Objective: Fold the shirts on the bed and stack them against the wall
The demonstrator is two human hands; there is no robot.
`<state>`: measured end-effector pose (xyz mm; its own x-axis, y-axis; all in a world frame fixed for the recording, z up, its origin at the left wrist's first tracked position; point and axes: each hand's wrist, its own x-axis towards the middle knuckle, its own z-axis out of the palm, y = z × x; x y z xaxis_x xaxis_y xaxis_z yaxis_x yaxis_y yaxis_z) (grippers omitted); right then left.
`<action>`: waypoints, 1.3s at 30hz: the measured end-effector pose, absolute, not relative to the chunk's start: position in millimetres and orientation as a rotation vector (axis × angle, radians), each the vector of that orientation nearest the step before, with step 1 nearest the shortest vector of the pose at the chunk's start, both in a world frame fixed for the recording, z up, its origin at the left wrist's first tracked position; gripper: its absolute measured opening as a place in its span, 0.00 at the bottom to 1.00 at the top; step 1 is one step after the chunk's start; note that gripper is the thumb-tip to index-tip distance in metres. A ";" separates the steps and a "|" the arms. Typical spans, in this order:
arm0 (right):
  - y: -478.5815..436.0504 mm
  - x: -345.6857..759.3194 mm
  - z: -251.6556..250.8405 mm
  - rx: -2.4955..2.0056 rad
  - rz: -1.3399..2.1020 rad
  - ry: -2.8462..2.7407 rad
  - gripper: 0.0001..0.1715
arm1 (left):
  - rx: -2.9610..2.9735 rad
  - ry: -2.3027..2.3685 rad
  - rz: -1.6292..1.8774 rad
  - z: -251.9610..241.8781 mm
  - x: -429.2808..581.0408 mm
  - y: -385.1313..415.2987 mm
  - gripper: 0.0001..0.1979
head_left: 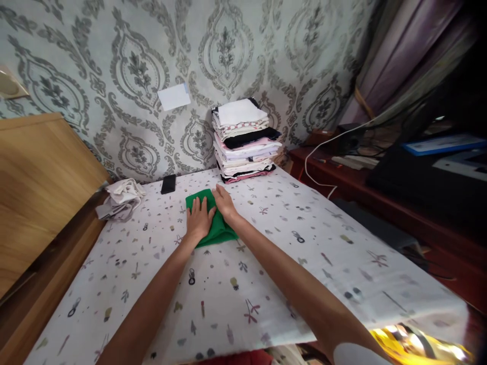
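Note:
A folded green cloth (pixel 217 230) lies on the patterned white sheet (pixel 266 274) near the middle of the surface. My left hand (pixel 199 218) rests flat on the cloth's left half, fingers stretched out. My right hand (pixel 224 201) lies flat on its upper right part, fingers extended too. Neither hand grips anything. Beyond the cloth, against the wall, stands a tall stack of folded clothes (pixel 245 141) in white, pink and black.
A black phone (pixel 168 184) lies near the wall. A crumpled pale garment (pixel 120 198) sits at the left edge by a wooden headboard (pixel 34 182). A dark red side table (pixel 384 203) with a white cable and dark items stands on the right. Curtains hang above it.

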<state>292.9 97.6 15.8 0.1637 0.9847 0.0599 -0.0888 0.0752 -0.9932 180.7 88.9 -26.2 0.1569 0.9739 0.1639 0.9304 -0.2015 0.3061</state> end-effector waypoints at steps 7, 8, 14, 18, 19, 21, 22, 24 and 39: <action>13.1 276.4 -18.1 -1.086 0.523 -1.911 0.34 | 2.392 1.666 0.454 -25.3 155.1 93.1 0.25; 4.9 275.6 -27.6 -1.118 0.386 -2.029 0.35 | 2.394 1.652 0.468 -24.0 150.5 96.5 0.25; -8.4 280.1 -52.5 -1.250 0.070 -2.351 0.35 | 2.511 1.571 0.303 -13.0 145.8 124.6 0.27; -9.7 279.9 -47.3 -1.263 0.059 -2.431 0.36 | 2.474 1.578 0.169 -16.5 153.8 154.0 0.27; -10.3 279.6 -46.7 -1.266 0.059 -2.440 0.36 | 2.420 1.587 0.194 -18.4 155.7 162.3 0.27; -11.4 279.0 -46.9 -1.269 0.053 -2.442 0.36 | 2.251 1.611 0.331 -22.1 159.3 177.8 0.25; -11.7 278.8 -47.5 -1.268 0.047 -2.439 0.36 | 2.158 1.625 0.416 -23.4 161.1 184.5 0.23; -11.5 278.6 -49.0 -1.263 0.032 -2.429 0.37 | 2.008 1.652 0.578 -24.3 164.0 194.1 0.20; 12.4 298.4 -23.5 -1.134 0.085 -2.149 0.23 | 0.932 1.400 1.219 -14.1 106.7 72.8 0.05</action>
